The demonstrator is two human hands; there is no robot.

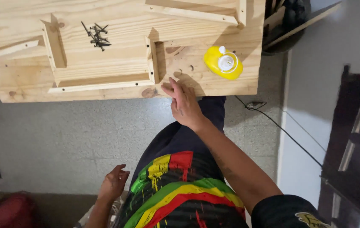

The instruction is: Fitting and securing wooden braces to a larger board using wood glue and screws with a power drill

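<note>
Right hand (183, 102) is resting flat, fingers open and gripping nothing, on the near edge of the pine panel (121, 63), seemingly steadying it. Left hand (113, 183) is hanging loosely curled, empty, by the hip. Black screws (96, 35) and yellow tape measure (223, 62) are lying on the panel, within reach.

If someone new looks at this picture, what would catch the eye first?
Probably the bright yellow tape measure lying near the right end of the pale wooden panel. Next, the right hand resting at the panel's near edge, and the dark screws heaped further left.
</note>
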